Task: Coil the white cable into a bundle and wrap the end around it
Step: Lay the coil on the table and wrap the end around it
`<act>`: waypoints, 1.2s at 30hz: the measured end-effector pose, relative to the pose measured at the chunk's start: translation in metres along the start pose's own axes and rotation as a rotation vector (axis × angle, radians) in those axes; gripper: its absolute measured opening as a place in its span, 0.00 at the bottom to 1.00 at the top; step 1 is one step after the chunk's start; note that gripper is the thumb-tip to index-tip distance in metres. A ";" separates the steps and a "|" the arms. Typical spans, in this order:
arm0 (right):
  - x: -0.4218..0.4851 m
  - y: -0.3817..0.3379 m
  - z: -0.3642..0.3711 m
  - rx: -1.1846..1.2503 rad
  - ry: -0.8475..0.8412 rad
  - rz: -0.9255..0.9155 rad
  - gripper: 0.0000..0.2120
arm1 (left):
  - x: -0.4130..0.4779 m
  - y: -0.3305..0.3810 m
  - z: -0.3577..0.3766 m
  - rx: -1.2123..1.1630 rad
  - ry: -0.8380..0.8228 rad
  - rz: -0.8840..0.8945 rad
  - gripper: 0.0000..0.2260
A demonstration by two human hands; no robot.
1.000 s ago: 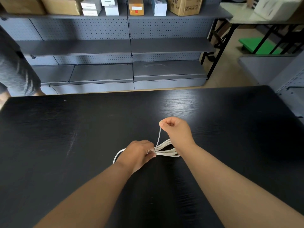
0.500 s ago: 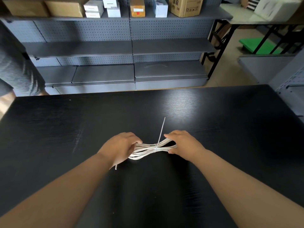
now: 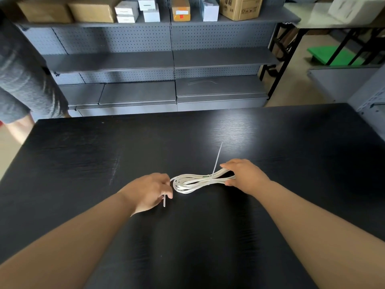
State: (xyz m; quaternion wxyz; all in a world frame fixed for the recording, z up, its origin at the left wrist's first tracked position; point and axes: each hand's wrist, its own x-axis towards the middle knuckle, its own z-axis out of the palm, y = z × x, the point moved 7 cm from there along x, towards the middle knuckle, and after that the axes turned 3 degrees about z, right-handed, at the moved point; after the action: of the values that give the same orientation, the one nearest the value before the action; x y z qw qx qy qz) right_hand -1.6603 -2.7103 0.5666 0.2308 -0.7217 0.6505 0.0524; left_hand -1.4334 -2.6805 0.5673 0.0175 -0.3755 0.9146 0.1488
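Note:
The white cable [image 3: 193, 181] lies as a flat bundle of several loops on the black table [image 3: 83, 155], cinched at its middle. A thin white tail [image 3: 217, 158] sticks out from the cinch, pointing away from me. My right hand [image 3: 244, 176] grips the bundle's right loops between thumb and fingers. My left hand [image 3: 149, 191] sits at the bundle's left side with fingers curled. A short white cable end [image 3: 164, 202] pokes out below its fingers, and a strand runs from the left loops into that hand.
Grey perforated shelving [image 3: 170, 61] stands behind the table, with cardboard boxes [image 3: 91, 11] on its top shelf. A person in grey clothing [image 3: 23, 80] stands at the far left table corner. A black-legged table [image 3: 291, 49] and a green item [image 3: 333, 56] are at the right.
My right hand let go of the raised tail and took the bundle's right loops. Both hands moved apart, and the left loops came out from under my left hand.

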 end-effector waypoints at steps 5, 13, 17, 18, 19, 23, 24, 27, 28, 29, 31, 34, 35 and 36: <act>-0.001 -0.001 0.000 -0.008 0.007 0.024 0.28 | -0.005 0.003 0.014 0.070 -0.027 0.117 0.11; -0.001 -0.002 0.000 -0.018 0.006 0.040 0.27 | 0.000 0.016 0.012 0.086 0.168 0.084 0.07; -0.002 -0.002 0.000 -0.013 0.012 0.040 0.27 | 0.006 0.024 0.007 0.071 0.291 -0.006 0.07; -0.002 -0.001 0.000 -0.009 0.014 0.040 0.27 | 0.007 0.025 0.006 0.063 0.311 -0.030 0.08; -0.002 -0.001 0.000 -0.005 0.016 0.039 0.27 | 0.007 0.025 0.004 0.049 0.336 -0.062 0.10; -0.003 -0.002 0.001 -0.003 0.018 0.030 0.27 | 0.011 0.022 -0.002 -0.057 0.366 -0.214 0.04; -0.003 -0.002 0.000 0.000 0.017 0.030 0.27 | 0.014 0.022 -0.003 -0.078 0.331 -0.260 0.04; -0.003 -0.002 0.000 -0.001 0.012 0.031 0.26 | 0.019 0.023 -0.007 -0.041 0.325 -0.320 0.07; -0.002 -0.002 0.000 0.001 0.013 0.030 0.26 | 0.021 0.023 -0.007 -0.037 0.329 -0.332 0.07; -0.002 -0.002 0.000 0.004 0.014 0.029 0.26 | 0.021 0.023 -0.006 -0.035 0.316 -0.344 0.07; -0.002 -0.001 0.001 0.010 0.012 0.028 0.26 | 0.022 0.025 -0.006 -0.017 0.321 -0.340 0.04; -0.001 -0.001 0.002 0.017 0.016 0.028 0.27 | 0.023 0.025 -0.006 0.023 0.351 -0.350 0.04; 0.000 -0.001 0.002 0.018 0.019 0.027 0.27 | 0.024 0.026 -0.006 0.018 0.335 -0.353 0.04; 0.000 0.000 0.002 0.018 0.020 0.027 0.27 | 0.025 0.026 -0.004 -0.001 0.317 -0.362 0.06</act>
State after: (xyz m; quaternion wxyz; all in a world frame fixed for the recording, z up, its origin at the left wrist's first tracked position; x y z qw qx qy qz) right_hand -1.6596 -2.7093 0.5646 0.2303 -0.7112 0.6628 0.0425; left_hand -1.4689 -2.6818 0.5745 -0.1002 -0.5518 0.8238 0.0827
